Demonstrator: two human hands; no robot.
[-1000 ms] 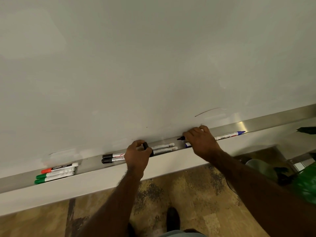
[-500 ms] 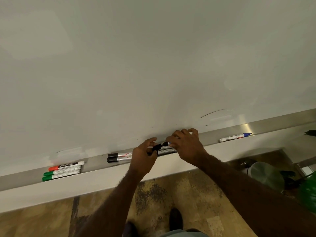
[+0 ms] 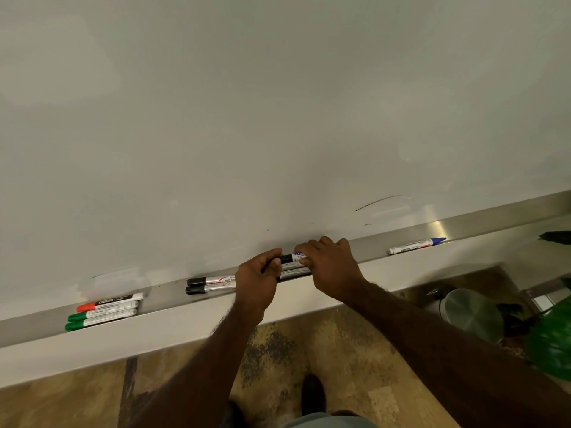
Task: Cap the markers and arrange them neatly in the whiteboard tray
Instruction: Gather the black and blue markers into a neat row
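Both hands meet over the middle of the metal whiteboard tray [image 3: 167,296]. My left hand [image 3: 258,281] pinches the black cap end of a black marker [image 3: 289,258], and my right hand [image 3: 330,267] grips its white barrel. The cap looks pushed onto the barrel. Under the hands lie two black-capped markers [image 3: 210,284] side by side, with two more barrels [image 3: 293,271] between my hands. At the tray's left end a red marker [image 3: 109,302] and two green markers [image 3: 102,318] lie in a row. A blue marker [image 3: 417,245] lies alone to the right.
The whiteboard [image 3: 278,118] carries a short black stroke [image 3: 378,202] above the tray. Below, a mottled floor shows my shoe [image 3: 312,393]. A grey round bin [image 3: 469,315] and a green object [image 3: 553,344] stand at the lower right.
My right hand lifted a black marker from the tray and carried it left. My left hand brought the black cap to it; the hands now hold them joined.
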